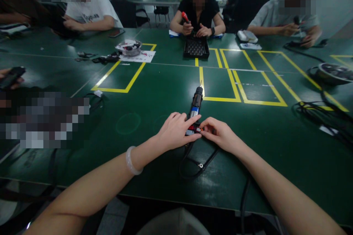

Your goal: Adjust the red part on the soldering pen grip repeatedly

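Observation:
An electric screwdriver point(196, 99) lies on the green table with its thin bit pointing away from me. Part of its casing is off, so a silver body with a blue band and a red part at the rear show. My left hand point(176, 129) rests over it from the left and steadies it, index finger and thumb on either side of the red part. On the right, my right hand point(219, 132) pinches a small orange part point(202, 130) at the rear; its exact kind is too small to tell. A black cord point(182, 169) with a ring terminal point(200, 165) loops nearer to me.
Yellow tape outlines point(222, 99) mark the table point(154, 88). Across from me a person works behind a black tray point(196, 48) and holds a red-handled tool point(185, 17). A bowl of parts point(129, 48) stands left; cables point(317, 110) and a metal bowl point(335, 73) lie right.

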A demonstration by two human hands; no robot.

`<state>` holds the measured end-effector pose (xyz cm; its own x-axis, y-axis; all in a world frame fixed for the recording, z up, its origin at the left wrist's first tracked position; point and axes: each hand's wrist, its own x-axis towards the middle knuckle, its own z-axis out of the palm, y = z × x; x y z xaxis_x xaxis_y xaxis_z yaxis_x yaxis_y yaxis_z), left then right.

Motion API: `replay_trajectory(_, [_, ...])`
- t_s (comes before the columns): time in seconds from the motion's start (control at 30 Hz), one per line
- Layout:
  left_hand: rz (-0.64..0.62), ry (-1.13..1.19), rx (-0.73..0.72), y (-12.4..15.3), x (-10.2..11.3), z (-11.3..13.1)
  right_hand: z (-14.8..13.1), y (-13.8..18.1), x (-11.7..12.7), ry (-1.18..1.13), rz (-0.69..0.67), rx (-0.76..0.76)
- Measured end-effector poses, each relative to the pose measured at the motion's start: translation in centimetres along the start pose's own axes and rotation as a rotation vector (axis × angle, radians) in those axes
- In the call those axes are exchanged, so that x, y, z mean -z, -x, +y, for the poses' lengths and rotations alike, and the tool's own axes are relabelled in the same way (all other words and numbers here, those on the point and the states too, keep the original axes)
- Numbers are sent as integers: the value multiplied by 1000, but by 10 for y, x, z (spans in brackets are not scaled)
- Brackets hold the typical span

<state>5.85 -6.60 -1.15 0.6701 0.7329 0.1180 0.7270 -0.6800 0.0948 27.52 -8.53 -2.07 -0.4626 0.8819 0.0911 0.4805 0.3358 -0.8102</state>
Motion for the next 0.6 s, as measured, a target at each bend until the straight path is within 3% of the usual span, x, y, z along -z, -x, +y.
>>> replay_trajectory(0.2, [-8,6,7,0,0,1,1,0,-8,-221,-15,-63])
replay_trajectory(0.6, [-29,-18,110,-7,-2,6,-2,3,-4,-164,-64,45])
